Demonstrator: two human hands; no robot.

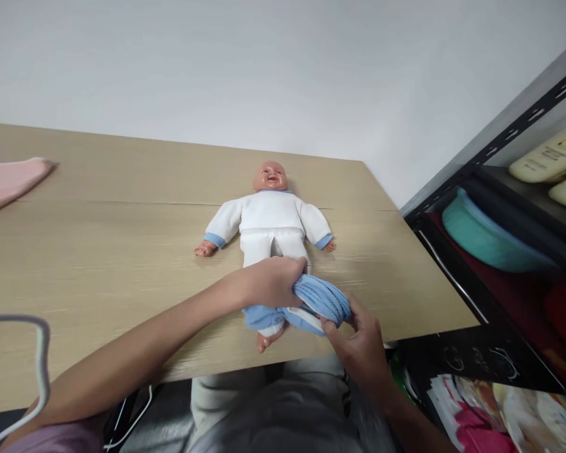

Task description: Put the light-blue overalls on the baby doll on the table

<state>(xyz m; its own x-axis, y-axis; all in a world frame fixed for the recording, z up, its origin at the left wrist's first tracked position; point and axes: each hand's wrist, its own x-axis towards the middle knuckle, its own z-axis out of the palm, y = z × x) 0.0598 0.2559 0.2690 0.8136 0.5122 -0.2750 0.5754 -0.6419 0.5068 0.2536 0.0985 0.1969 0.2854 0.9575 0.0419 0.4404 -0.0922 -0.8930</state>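
A baby doll [270, 217] in a white top and white trousers lies on its back on the wooden table [99, 251], head away from me. My left hand [271, 281] is closed on a bunched blue garment [323, 301] at the doll's legs. On the garment's right side, my right hand [358, 336] pinches its gathered edge. The blue cloth covers the doll's lower legs; one bare foot [265, 341] sticks out below it near the table's front edge.
A pink cloth [7, 182] lies at the table's far left. A black metal shelf [509, 207] stands on the right, holding a teal basin [485, 239] and pale bottles [549, 157]. A white cable [38, 371] loops at the lower left.
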